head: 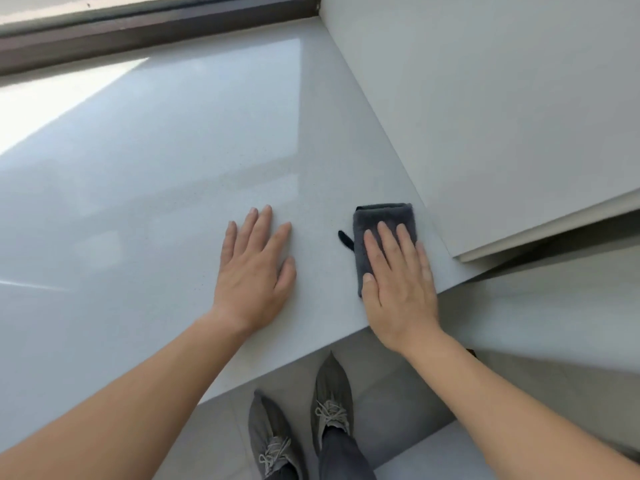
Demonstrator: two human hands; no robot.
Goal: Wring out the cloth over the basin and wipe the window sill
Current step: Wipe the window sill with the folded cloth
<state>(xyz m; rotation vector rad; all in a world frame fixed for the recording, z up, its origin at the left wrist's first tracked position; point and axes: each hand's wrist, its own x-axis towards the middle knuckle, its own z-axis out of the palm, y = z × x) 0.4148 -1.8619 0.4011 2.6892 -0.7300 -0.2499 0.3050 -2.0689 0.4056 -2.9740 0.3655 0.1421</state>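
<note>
A folded dark grey cloth (381, 216) lies flat on the glossy white window sill (156, 202), close to the sill's right end and front edge. My right hand (398, 282) presses flat on top of the cloth, fingers together and stretched forward, covering its near half. A small dark tag sticks out from the cloth's left side. My left hand (256, 268) rests palm down on the bare sill to the left of the cloth, fingers slightly apart, holding nothing. No basin is in view.
A dark brown window frame (138, 32) runs along the back of the sill. A white wall panel (502, 116) rises at the right, meeting the sill beside the cloth. Below the front edge are grey floor tiles and my grey shoes (329, 410).
</note>
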